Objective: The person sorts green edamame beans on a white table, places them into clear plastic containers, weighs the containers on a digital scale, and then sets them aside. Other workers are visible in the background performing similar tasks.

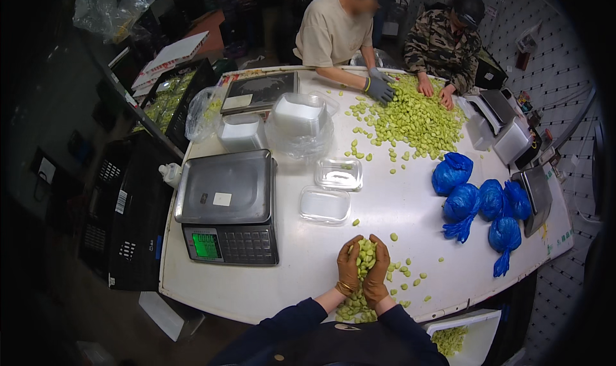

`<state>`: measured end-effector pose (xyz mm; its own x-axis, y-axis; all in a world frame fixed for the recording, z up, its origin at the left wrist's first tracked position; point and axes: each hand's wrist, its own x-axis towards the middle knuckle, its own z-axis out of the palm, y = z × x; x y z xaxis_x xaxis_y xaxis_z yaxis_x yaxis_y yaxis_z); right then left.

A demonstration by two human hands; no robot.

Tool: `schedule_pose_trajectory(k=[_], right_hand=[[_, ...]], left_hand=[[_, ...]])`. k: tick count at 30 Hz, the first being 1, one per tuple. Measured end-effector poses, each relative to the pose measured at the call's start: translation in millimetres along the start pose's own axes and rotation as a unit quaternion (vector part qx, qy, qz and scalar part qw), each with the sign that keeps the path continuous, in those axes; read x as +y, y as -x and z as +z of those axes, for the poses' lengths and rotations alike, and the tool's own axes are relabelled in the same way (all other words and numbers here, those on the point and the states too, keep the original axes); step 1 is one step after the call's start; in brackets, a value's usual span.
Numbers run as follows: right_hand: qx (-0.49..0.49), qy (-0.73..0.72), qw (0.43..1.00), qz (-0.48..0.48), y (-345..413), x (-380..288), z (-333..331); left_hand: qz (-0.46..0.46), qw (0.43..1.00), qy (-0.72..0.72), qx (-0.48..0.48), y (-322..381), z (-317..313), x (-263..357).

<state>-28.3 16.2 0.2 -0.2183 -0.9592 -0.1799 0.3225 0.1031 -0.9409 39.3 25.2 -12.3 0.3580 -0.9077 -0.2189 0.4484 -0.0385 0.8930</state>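
Observation:
My left hand (348,266) and my right hand (378,273), both in brown gloves, are cupped together around a heap of shelled green broad beans (366,257). More loose beans (355,308) lie on the white table under my wrists and to the right of my hands. Just beyond my fingertips are two clear plastic trays: the nearer tray (325,205) shows nothing inside, and the farther tray (339,174) has a few green beans at its far side. To the left stands a digital scale (225,188) with its pan bare and its display lit green.
Stacked clear containers (299,118) stand behind the scale. Several tied blue plastic bags (462,201) sit at the right. A big bean pile (418,120) lies at the far side, where two people work with their hands. A white bin (474,325) holds green pieces below the near edge.

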Motion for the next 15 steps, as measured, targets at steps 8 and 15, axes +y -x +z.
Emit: schedule_pose_trajectory(k=[8,15], right_hand=[[-0.056,-0.146,0.988,0.015,-91.0,-2.4,101.3],[-0.166,-0.113,0.977,0.070,-150.4,5.9,143.5]], left_hand=[[0.069,0.989,0.108,0.070,-115.3,4.5,52.3],[0.115,0.989,0.009,0.089,-199.5,-26.9,54.9]])
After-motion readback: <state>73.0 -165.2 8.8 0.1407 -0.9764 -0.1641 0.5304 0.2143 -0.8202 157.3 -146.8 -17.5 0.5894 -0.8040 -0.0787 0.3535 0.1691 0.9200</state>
